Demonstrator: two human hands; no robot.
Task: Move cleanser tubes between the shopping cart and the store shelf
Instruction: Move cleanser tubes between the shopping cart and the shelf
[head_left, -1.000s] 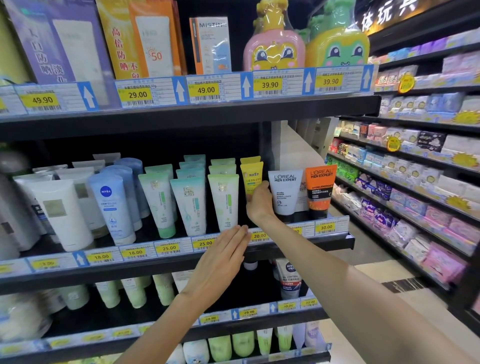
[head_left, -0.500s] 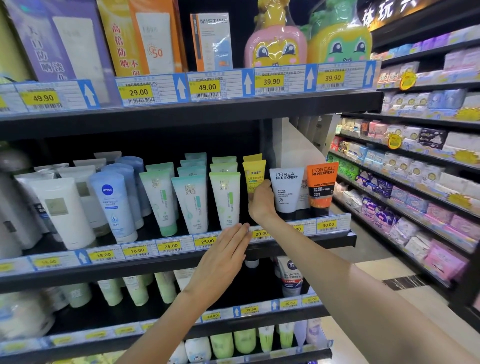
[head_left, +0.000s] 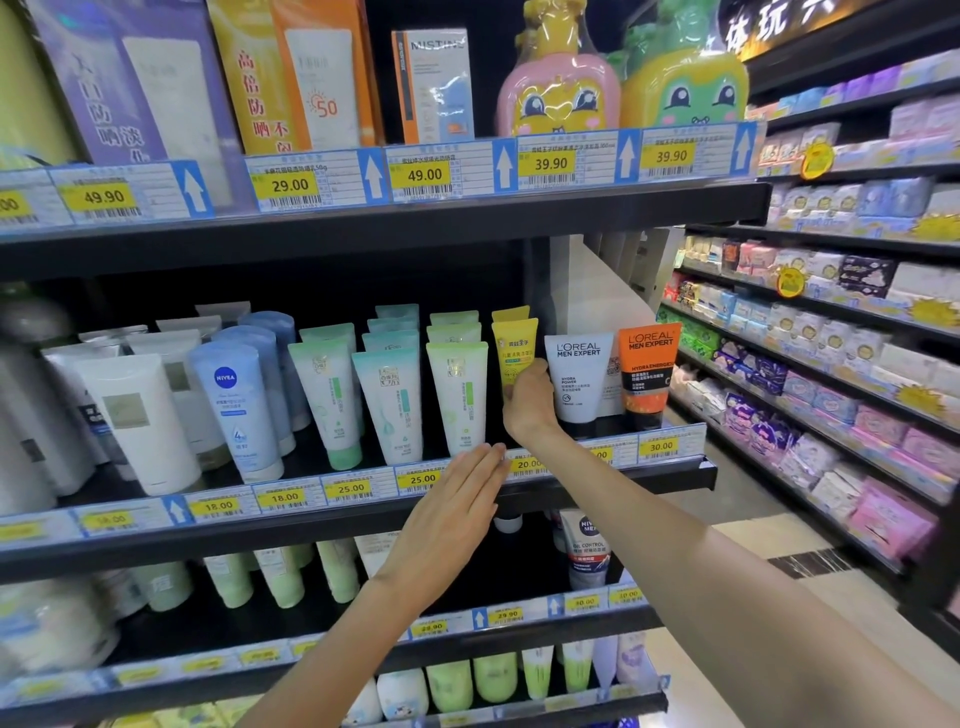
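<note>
One upright yellow tube is gripped low by the right hand; the flat, empty left hand is held below.

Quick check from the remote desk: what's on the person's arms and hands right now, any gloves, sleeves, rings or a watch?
Nothing is worn. The left hand and right hand are both bare, with no gloves, rings or bands showing. Both forearms are uncovered as far as the picture's lower edge, with no sleeve or watch in view. The nails look short and unpainted.

Two yellow tubes stood by the right hand. Two L'Oreal tubes stood just right of it.
</note>
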